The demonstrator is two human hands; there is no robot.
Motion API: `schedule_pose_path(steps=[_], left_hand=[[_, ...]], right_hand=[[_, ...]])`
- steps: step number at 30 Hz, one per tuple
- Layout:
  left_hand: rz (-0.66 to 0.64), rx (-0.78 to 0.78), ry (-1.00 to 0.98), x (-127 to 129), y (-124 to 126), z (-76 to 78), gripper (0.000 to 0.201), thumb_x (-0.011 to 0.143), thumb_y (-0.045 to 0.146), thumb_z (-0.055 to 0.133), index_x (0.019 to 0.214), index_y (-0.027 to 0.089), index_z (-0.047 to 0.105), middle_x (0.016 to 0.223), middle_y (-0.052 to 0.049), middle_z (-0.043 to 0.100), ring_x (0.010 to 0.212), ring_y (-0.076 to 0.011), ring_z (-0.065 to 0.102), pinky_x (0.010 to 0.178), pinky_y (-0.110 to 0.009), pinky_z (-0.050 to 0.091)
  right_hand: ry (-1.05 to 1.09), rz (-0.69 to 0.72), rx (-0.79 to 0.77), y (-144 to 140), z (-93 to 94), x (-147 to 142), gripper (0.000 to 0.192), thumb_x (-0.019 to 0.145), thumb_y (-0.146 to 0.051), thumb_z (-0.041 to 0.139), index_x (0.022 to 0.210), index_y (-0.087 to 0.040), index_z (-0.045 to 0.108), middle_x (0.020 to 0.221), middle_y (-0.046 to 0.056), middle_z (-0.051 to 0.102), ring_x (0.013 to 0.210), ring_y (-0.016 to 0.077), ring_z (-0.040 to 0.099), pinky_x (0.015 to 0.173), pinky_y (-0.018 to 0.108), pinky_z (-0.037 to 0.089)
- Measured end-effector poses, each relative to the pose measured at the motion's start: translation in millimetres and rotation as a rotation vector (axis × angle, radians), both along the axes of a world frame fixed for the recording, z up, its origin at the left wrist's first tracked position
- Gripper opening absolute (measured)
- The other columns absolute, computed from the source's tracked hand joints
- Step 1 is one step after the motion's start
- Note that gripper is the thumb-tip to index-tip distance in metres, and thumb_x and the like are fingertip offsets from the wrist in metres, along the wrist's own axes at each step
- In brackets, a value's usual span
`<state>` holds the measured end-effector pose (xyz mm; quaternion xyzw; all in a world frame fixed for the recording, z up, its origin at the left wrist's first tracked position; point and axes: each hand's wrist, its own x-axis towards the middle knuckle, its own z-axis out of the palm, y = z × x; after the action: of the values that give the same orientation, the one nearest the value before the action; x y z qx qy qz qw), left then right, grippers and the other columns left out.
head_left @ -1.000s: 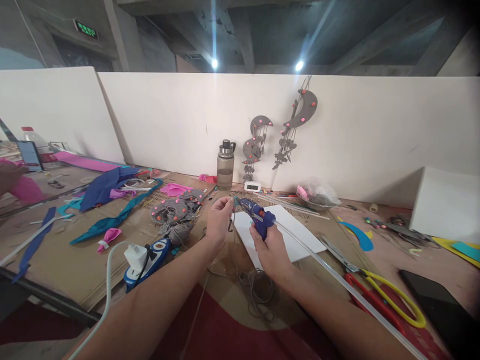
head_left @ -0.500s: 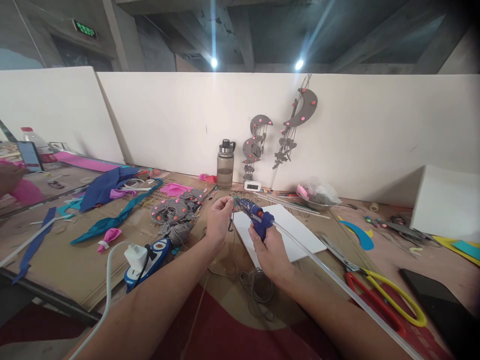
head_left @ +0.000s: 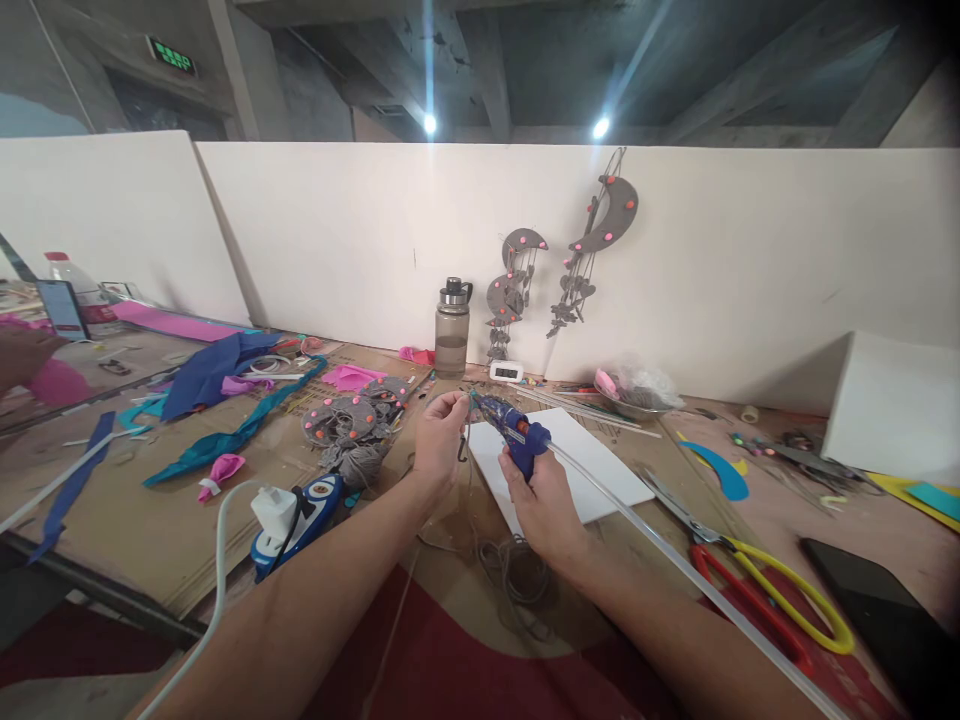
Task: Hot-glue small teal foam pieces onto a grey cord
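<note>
My right hand (head_left: 541,500) is wrapped round the handle of a blue glue gun (head_left: 517,432), with a long clear glue stick (head_left: 622,510) running out of its back. The gun's nozzle points left, right at the fingertips of my left hand (head_left: 441,440). Those fingers are pinched together on something small and dark that I cannot make out; a thin grey cord hangs below them. Under the gun lies a white board (head_left: 585,465). Loose grey yarn (head_left: 517,575) is coiled nearer to me.
Scissors (head_left: 705,535) and a black phone (head_left: 877,600) lie at right. A power strip (head_left: 300,525) with a white plug sits at left, beside grey dotted felt pieces (head_left: 341,420). Behind stand a water bottle (head_left: 451,335) and a small white clock (head_left: 506,372). Moon-shaped hangings (head_left: 619,210) hang on the partition.
Almost nothing differs. Both hands and the glue gun keep their places, and the whole view has shifted very slightly.
</note>
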<state>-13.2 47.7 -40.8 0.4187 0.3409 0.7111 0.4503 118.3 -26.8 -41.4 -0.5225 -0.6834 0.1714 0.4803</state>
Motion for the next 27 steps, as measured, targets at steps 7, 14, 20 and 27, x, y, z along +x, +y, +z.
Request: schedule_pose_path(steps=[7,14,20,27], left_hand=[[-0.004,-0.012,-0.012,-0.1,0.7,-0.1,0.025,0.071,0.040,0.068,0.071,0.017,0.060,0.064,0.003,0.052,0.057,-0.0078,0.045,0.054,-0.021,0.030],[-0.006,-0.005,-0.016,0.0,0.2,0.8,0.025,0.072,0.040,0.068,0.071,0.016,0.059,0.065,0.003,0.052,0.058,-0.0075,0.045,0.055,-0.021,0.031],[-0.001,-0.022,-0.005,0.7,-0.3,0.8,0.026,0.071,0.041,0.068,0.072,0.016,0.061,0.061,0.002,0.054,0.053,-0.0071,0.040,0.053,-0.022,0.030],[-0.011,-0.018,-0.033,0.3,0.7,1.2,0.025,0.070,0.040,0.070,0.071,0.017,0.060,0.063,0.003,0.053,0.055,-0.0075,0.044,0.052,-0.022,0.029]], right_hand=[[0.028,-0.019,0.040,1.3,-0.1,0.4,0.033,0.088,-0.043,0.045,0.104,-0.016,0.058,0.086,0.009,0.066,0.078,0.0218,0.061,0.071,0.036,0.049],[0.024,0.000,0.000,0.6,-0.2,-0.1,0.036,0.089,-0.044,0.044,0.107,-0.015,0.057,0.079,0.008,0.064,0.076,0.0223,0.061,0.069,0.036,0.049],[0.000,0.007,0.057,0.3,0.2,-0.4,0.034,0.090,-0.044,0.044,0.106,-0.017,0.058,0.094,0.011,0.066,0.088,0.0236,0.062,0.080,0.039,0.048],[0.007,-0.014,0.062,1.2,0.6,-0.1,0.033,0.089,-0.043,0.044,0.104,-0.017,0.058,0.094,0.011,0.066,0.089,0.0236,0.062,0.080,0.040,0.048]])
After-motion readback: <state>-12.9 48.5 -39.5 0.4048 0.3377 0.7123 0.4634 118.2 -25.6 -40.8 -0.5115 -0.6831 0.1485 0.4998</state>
